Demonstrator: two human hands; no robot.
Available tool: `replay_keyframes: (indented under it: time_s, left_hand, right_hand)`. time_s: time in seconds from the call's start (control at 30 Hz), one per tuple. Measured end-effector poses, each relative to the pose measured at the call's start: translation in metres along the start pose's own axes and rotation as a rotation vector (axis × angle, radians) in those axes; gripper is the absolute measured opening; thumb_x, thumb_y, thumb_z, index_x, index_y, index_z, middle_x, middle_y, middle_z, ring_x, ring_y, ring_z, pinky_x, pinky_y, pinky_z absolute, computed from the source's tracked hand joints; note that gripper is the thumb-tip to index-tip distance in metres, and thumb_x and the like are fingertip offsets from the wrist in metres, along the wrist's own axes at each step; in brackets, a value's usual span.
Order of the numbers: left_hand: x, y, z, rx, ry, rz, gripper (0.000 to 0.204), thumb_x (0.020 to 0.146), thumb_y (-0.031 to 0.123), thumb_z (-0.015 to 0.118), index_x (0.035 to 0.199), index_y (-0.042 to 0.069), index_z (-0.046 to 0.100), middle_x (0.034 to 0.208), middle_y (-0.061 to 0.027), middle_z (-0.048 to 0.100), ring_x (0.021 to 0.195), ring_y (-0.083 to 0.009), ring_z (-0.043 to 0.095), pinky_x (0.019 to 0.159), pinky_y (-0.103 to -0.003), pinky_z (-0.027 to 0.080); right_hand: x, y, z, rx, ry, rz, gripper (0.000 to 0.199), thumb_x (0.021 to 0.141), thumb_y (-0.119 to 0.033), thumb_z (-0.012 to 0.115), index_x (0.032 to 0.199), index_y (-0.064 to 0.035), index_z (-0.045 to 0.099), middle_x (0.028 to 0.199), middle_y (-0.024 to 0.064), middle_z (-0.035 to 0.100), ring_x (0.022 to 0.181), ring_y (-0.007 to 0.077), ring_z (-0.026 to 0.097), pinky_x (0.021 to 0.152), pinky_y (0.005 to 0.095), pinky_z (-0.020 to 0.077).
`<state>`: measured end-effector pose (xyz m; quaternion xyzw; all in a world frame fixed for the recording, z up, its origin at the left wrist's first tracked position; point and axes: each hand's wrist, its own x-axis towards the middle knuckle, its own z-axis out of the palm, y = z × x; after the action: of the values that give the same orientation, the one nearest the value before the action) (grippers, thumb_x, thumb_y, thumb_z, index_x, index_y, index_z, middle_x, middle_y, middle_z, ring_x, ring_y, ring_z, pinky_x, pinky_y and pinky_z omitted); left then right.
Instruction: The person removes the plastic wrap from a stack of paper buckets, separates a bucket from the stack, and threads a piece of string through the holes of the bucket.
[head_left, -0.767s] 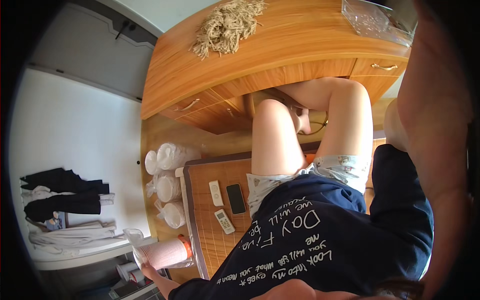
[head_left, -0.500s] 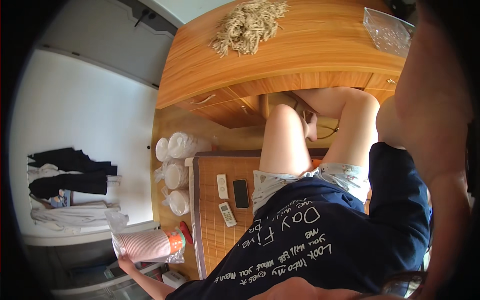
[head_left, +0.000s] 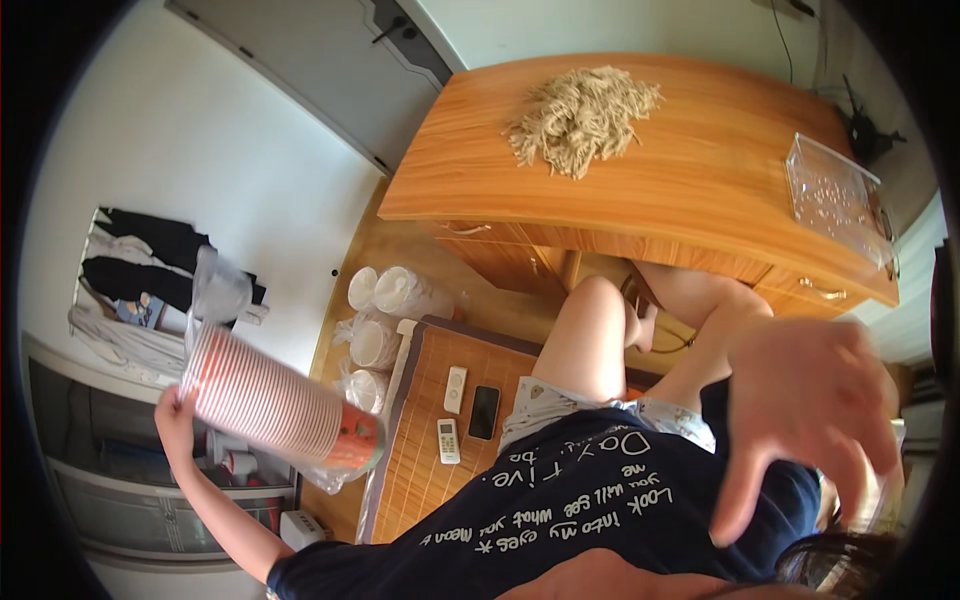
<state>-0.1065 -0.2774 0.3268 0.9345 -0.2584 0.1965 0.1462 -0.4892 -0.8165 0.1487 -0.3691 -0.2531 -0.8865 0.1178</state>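
At the left, my left hand [head_left: 176, 412] grips a long stack of paper cups [head_left: 270, 395] in a clear plastic sleeve. White rims run along most of the stack, and an orange-red cup shows at its lower right end. The loose end of the plastic sleeve [head_left: 218, 285] sticks up above my hand. My right hand [head_left: 815, 430] is raised on the right, close to the camera, its fingers spread and somewhat blurred. Nothing shows in it. A bundle of beige twine pieces [head_left: 583, 120] lies on the wooden desk [head_left: 720, 130].
A clear tray [head_left: 835, 205] with small drops or beads stands at the desk's right. Several bagged white cup stacks [head_left: 375, 345] stand on the floor. A phone [head_left: 484, 412], a white remote [head_left: 449, 441] and another white device [head_left: 455, 390] lie on the mat [head_left: 410, 490] beside me.
My left hand has lifted the cup stack up, nearer the camera, and tilted it. My right arm has drawn back, bringing its spread hand into view. The whole view has shifted and turned.
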Motion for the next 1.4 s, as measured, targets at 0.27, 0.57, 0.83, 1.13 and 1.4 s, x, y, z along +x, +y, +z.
replay_keyframes:
  time_s: [0.27, 0.57, 0.83, 1.13, 1.4]
  left_hand:
    - [0.056, 0.135, -0.01, -0.458, 0.056, 0.231, 0.016, 0.091, 0.016, 0.068, 0.101, 0.004, 0.065, 0.086, 0.0068, 0.055, 0.082, -0.0037, 0.046, 0.074, -0.021, 0.036]
    - [0.055, 0.304, 0.063, -0.793, 0.022, 0.751, 0.013, 0.082, -0.002, 0.069, 0.092, 0.002, 0.063, 0.088, 0.0025, 0.054, 0.076, -0.0051, 0.05, 0.069, -0.018, 0.04]
    - [-0.034, 0.402, 0.161, -0.76, -0.08, 1.145, 0.02, 0.071, 0.014, 0.084, 0.082, 0.009, 0.068, 0.079, -0.0047, 0.063, 0.066, -0.0199, 0.062, 0.057, -0.03, 0.05]
    - [-0.107, 0.405, 0.202, -0.875, -0.228, 1.339, 0.026, 0.065, 0.009, 0.082, 0.086, 0.015, 0.07, 0.083, 0.001, 0.063, 0.071, -0.0193, 0.062, 0.061, -0.03, 0.053]
    - [-0.096, 0.432, 0.22, -0.897, -0.234, 1.374, 0.023, 0.064, 0.014, 0.082, 0.082, 0.014, 0.068, 0.083, 0.0004, 0.064, 0.074, -0.0209, 0.063, 0.07, -0.035, 0.051]
  right_hand:
    - [-0.15, 0.001, -0.03, 0.173, -1.326, 1.204, 0.104, 0.073, -0.041, 0.084, 0.152, -0.0051, 0.026, 0.157, 0.0253, 0.02, 0.144, 0.0432, 0.024, 0.116, 0.05, 0.0267]
    - [-0.141, -0.038, -0.094, 0.208, -0.737, 1.648, 0.136, 0.063, -0.046, 0.091, 0.157, -0.0122, -0.001, 0.164, 0.0142, 0.001, 0.15, 0.0347, 0.01, 0.119, 0.0534, 0.0118]
    - [-0.141, -0.121, -0.131, -0.057, -0.637, 1.647, 0.142, 0.062, -0.027, 0.095, 0.154, -0.0034, -0.011, 0.162, 0.0187, 0.007, 0.149, 0.0287, 0.015, 0.12, 0.043, 0.0174]
    - [-0.141, -0.208, -0.169, -0.157, -0.432, 1.892, 0.108, 0.068, -0.015, 0.091, 0.15, 0.0004, 0.022, 0.147, 0.0157, 0.038, 0.139, 0.0272, 0.036, 0.114, 0.0438, 0.0312]
    - [-0.085, -0.192, -0.197, -0.584, -0.787, 1.55, 0.103, 0.068, -0.05, 0.087, 0.145, -0.0007, 0.04, 0.154, 0.02, 0.028, 0.143, 0.0331, 0.029, 0.116, 0.0476, 0.0248]
